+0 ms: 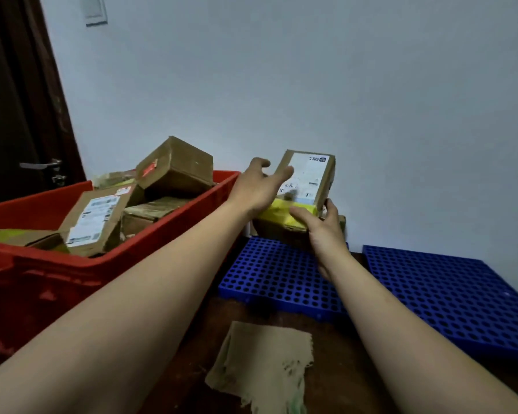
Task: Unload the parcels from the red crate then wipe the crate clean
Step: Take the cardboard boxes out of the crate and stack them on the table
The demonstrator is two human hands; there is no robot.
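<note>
While the right hand (320, 228) grips the parcel (308, 177), the left hand (256, 186) extends open-fingered

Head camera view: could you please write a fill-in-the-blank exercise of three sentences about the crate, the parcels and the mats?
1. The crate full of parcels is ____ in colour.
2. The upright parcel in the right hand bears a ____ label.
3. The two perforated mats are ____.
Missing words: red; white; blue.
</note>
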